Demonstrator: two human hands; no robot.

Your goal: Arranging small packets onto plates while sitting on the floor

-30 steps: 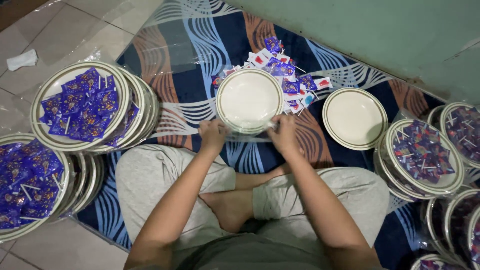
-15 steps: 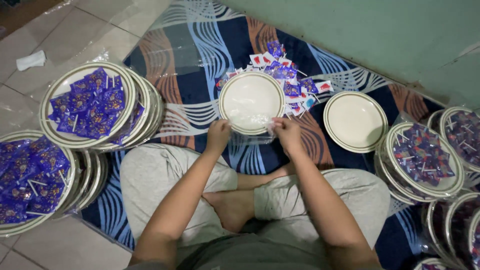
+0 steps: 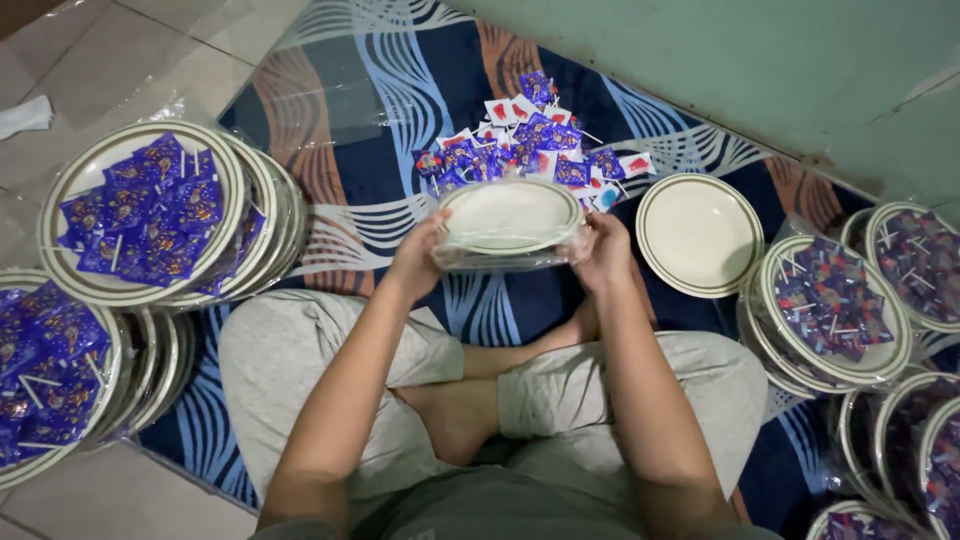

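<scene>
A cream plate (image 3: 508,213) with a dark rim line, wrapped in clear plastic film, is held tilted above a patterned blue mat (image 3: 350,130) in front of a person seated cross-legged. The plate is gripped at its left edge by the left hand (image 3: 422,258), whose fingers are curled under the rim with the thumb on top, and at its right edge by the right hand (image 3: 602,252), closed in the same way over rim and film. Just behind the plate, on the mat, a loose pile of small sweet packets (image 3: 525,145) is seen, mostly purple with a few white and red ones. To the right of the held plate, an empty cream plate (image 3: 699,235) is laid flat on the mat, near but not touching it. Further right, a stack of wrapped plates (image 3: 835,318) topped with purple packets and thin sticks is shown, with more filled plates beside it at the frame's edge. To the left, a leaning stack of filled plates (image 3: 140,215) is set on the mat's border, and a second filled stack (image 3: 50,375) is partly cut off at the lower left. A tiled floor (image 3: 90,60) is visible beyond the mat, and a pale green wall (image 3: 760,70) rises behind the packets.
</scene>
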